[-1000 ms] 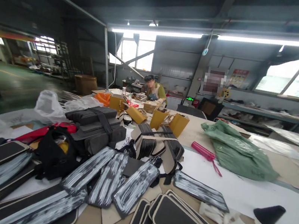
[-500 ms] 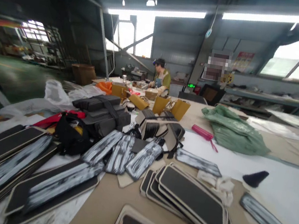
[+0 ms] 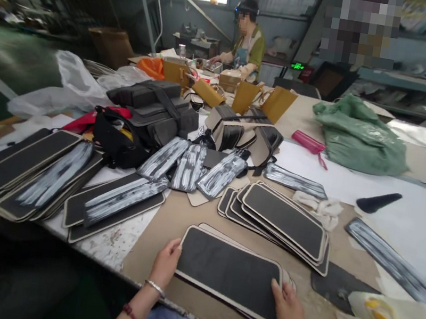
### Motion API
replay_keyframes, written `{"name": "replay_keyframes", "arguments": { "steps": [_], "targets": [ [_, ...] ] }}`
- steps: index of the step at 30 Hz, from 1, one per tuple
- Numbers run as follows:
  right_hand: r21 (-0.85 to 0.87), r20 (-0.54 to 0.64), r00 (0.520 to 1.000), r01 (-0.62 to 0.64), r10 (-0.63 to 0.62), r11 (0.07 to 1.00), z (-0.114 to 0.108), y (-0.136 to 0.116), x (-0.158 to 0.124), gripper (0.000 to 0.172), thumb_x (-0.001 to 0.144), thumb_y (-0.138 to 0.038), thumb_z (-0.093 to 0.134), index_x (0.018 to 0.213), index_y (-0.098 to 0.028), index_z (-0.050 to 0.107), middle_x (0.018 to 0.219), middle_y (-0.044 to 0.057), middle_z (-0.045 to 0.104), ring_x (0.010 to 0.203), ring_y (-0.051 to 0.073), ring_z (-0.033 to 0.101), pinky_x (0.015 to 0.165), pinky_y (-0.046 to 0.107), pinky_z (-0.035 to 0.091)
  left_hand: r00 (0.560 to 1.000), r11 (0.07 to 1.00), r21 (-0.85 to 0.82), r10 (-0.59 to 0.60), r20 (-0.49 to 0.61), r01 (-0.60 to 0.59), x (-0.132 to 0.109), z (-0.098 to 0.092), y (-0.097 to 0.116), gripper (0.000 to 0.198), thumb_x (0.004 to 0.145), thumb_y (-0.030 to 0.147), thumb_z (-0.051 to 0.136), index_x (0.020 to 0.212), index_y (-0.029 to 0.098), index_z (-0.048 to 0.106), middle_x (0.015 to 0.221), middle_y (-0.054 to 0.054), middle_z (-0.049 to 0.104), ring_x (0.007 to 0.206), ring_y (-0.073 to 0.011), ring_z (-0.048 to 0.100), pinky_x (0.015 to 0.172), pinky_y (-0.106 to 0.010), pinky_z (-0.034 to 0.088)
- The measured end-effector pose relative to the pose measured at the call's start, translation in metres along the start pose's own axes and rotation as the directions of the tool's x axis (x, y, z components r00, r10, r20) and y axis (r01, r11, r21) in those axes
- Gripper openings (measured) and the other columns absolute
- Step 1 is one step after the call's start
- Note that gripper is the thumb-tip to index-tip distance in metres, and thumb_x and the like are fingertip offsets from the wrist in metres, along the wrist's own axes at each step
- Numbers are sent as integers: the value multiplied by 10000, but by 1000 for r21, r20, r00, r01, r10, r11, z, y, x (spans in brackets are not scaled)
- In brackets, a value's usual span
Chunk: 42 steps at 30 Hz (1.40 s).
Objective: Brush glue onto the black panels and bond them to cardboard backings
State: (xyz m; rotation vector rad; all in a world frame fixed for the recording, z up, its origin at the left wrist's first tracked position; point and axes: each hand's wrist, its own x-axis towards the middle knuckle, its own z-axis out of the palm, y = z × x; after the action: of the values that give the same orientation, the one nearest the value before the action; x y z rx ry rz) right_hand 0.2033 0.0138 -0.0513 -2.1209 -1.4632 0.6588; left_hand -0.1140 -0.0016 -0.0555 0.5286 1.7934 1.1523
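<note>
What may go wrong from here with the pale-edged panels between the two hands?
The panels do not line up, and the left hand and right hand hold only their ends; a lower one might slip. The fanned stack beyond them might slide if bumped. The white-streaked strip at far right might smear, if wet.

Pink pouch (image 3: 307, 141) beside green bag (image 3: 361, 140)

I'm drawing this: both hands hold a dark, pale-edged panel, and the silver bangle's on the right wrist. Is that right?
Not quite: the head view shows the silver bangle on the left wrist. The left hand and right hand do hold a dark, pale-edged panel.
</note>
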Motion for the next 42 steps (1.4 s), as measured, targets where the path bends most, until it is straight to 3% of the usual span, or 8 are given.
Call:
{"name": "replay_keyframes", "arguments": {
  "steps": [5,8,14,17,27,35,38,42],
  "targets": [
    [110,77,997,-39,30,993,6,-8,2,371,712,-571,341,570,-238,422,575,36,544,619,203,546,569,303,461,999,999,-46,0,43,2,6,-3,-1,397,537,434,660,806,146,618,838,-91,685,875,-264,611,839,-383,445],
    [72,42,999,-20,17,997,11,-6,6,343,716,-541,357,559,-241,409,546,28,515,625,210,536,584,312,451,997,998,-60,7,71,-3,8,-3,0,463,505,531,651,756,143,621,705,-60,669,778,-254,610,760,-369,460],
    [1,-13,1000,-13,13,1000,23,-5,7,325,735,-483,306,680,-219,485,810,129,613,880,267,570,807,384,439,995,997,47,52,81,-56,8,-1,-3,469,569,598,573,711,153,606,602,-15,615,655,-209,557,638,-316,431],
    [-20,-11,999,-39,38,999,27,-2,6,337,740,-459,301,741,-200,518,897,152,615,959,271,554,846,394,425,996,997,62,50,80,-55,9,-1,-5,463,571,608,568,683,160,601,590,-7,599,636,-198,541,623,-303,421],
    [-77,35,999,-8,10,997,26,-3,6,293,764,-420,261,710,-214,464,805,143,591,853,253,564,734,364,438,997,995,87,50,60,-55,11,0,-8,473,556,645,547,621,176,567,571,9,559,614,-178,510,595,-277,402],
    [-120,50,998,40,-35,992,16,-13,3,243,779,-436,290,618,-257,325,609,53,506,625,220,514,593,330,398,996,991,122,51,69,-59,7,-1,-2,475,577,657,518,615,184,537,567,23,512,615,-165,474,604,-272,377],
    [-204,77,997,21,-5,979,9,-16,-2,277,810,-469,310,647,-251,364,585,29,489,610,221,522,554,311,373,994,988,142,55,90,-67,8,-2,3,477,590,662,511,590,185,510,548,35,475,598,-152,449,591,-265,361],
    [-452,125,985,-47,116,891,6,-27,-11,297,886,-426,292,776,-224,481,626,39,541,606,216,555,532,293,351,992,981,173,67,110,-85,12,-1,5,470,588,662,510,544,199,447,514,59,400,546,-126,389,547,-253,321]
  ]
}}
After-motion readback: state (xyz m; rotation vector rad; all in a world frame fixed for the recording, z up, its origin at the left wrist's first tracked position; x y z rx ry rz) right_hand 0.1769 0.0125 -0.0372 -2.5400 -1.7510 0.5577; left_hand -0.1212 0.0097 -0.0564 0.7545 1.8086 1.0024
